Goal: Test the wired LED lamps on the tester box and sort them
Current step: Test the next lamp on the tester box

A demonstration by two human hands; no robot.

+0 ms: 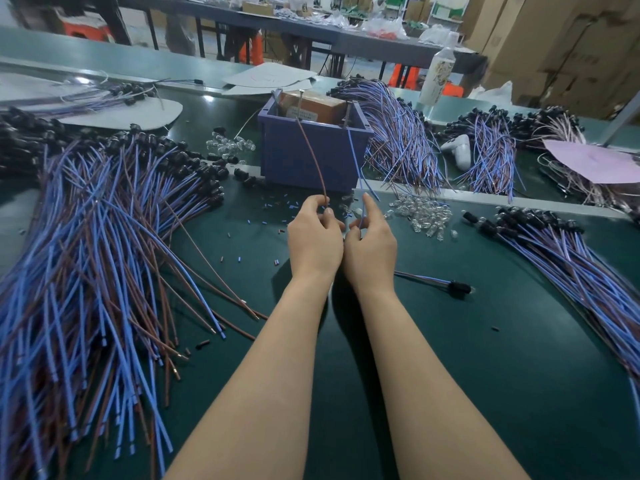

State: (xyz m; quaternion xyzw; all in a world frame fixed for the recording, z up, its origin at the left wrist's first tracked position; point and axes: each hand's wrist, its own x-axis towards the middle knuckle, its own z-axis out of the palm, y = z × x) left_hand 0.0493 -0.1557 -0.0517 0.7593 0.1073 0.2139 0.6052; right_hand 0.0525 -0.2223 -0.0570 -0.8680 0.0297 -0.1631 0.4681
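Dark green matting covers the counter [485, 358], and stacked cardboard boxes [571, 46] fill the upper right of the frame behind it. At centre frame, both bare forearms reach forward, the hands side by side and touching at the heels.

The left grip [313, 233] pinches a brown wire [315, 161] between thumb and forefinger. The right grip [370, 240] pinches a blue wire [355, 161] the same way, with its forefinger held straight. Both wires rise to the tester box [311, 157], a purple-blue open box just above the hands. Each wire ends at a metal post on the box rim, the brown one to the left of the blue one. A small clear lamp [357, 212] shows between the two sets of fingertips; how it joins the wires is too small to tell.

A broad pile of wired lamps [104, 237] in blue and brown spreads over the left half of the frame. A second heap [571, 258] runs down the right edge, and a third [398, 140] lies against the right side of the box. Loose clear bulbs [422, 213] are scattered just right of the hands. One single wired lamp [436, 284] lies alone beside the right forearm. A white bottle [438, 74] stands upright in the upper right, and a pink sheet [595, 161] lies on wires at the right edge.
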